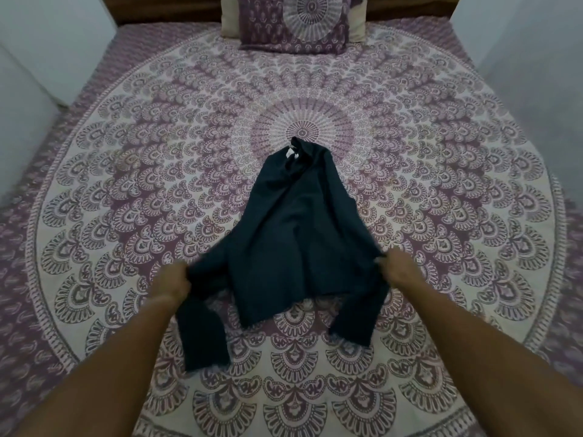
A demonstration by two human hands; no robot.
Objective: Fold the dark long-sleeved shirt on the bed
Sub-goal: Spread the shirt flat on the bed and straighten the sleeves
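Observation:
The dark long-sleeved shirt [293, 234] lies in the middle of the bed [126, 184], its collar with a white tag pointing away from me toward the pillows. My left hand [172, 279] grips the shirt's left edge near the hem. My right hand [399, 268] grips the right edge at the same height. The cloth is stretched between both hands and bunches narrow toward the collar. Both sleeves hang loose toward me below my hands, the left one longer in view.
The bed carries a purple and cream mandala spread. Pillows [296, 23] in matching print lean against the wooden headboard at the far end. Pale walls [520, 58] close in on the bed's left and right sides.

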